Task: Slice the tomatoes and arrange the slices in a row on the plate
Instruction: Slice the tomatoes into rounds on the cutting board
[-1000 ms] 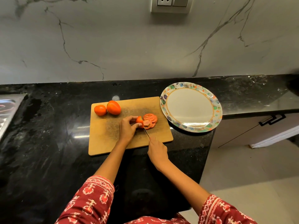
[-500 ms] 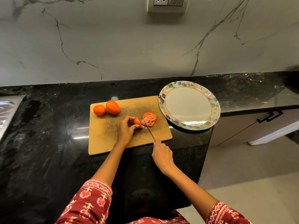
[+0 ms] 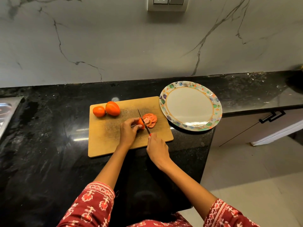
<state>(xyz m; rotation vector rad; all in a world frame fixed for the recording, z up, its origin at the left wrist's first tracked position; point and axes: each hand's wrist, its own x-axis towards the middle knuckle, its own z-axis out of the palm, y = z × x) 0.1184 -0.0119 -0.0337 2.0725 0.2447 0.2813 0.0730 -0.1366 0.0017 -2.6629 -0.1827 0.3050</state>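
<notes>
On the wooden cutting board my left hand grips the remaining piece of a tomato. My right hand holds a knife by its red handle, the blade set against the cut face of that piece. Several cut slices lie overlapping just right of the blade. Two whole tomatoes sit at the board's far left corner. The plate with a patterned rim stands to the right of the board, with nothing on it.
The board and plate rest on a black stone counter, whose right end drops off near the plate. A steel sink edge shows at far left. A marble wall with a socket rises behind. A cabinet with a black handle stands lower right.
The knife has gone forward: its blade now lies across the tomato piece, where before it was drawn back toward me. The left hand keeps its hold on the piece.
</notes>
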